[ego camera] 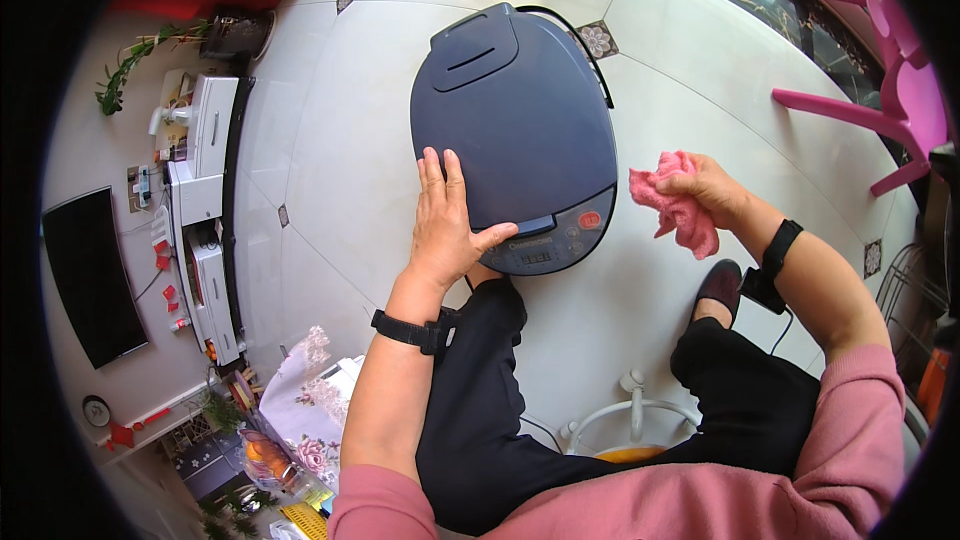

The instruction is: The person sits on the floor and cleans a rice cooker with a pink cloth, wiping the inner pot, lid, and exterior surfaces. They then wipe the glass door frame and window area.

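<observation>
A dark blue Changhong rice cooker (525, 127) stands before me with its lid down. Its front panel (559, 244) has several buttons, one of them orange-red, and a small display. My left hand (444, 221) rests flat on the lid's near left edge, fingers together and thumb out toward the lid latch (536, 226). To the right of the cooker, apart from it, my right hand (709, 191) grips a crumpled pink cloth (679, 202). A black carrying handle (577, 30) lies folded along the cooker's far right side.
White floor tiles (337, 150) surround the cooker. A pink plastic chair (900, 97) is at the upper right, and a white cabinet (210, 127) lines the left wall. A table with a floral cloth (300, 405) stands at the lower left. Beneath me is a white-framed seat (634, 412).
</observation>
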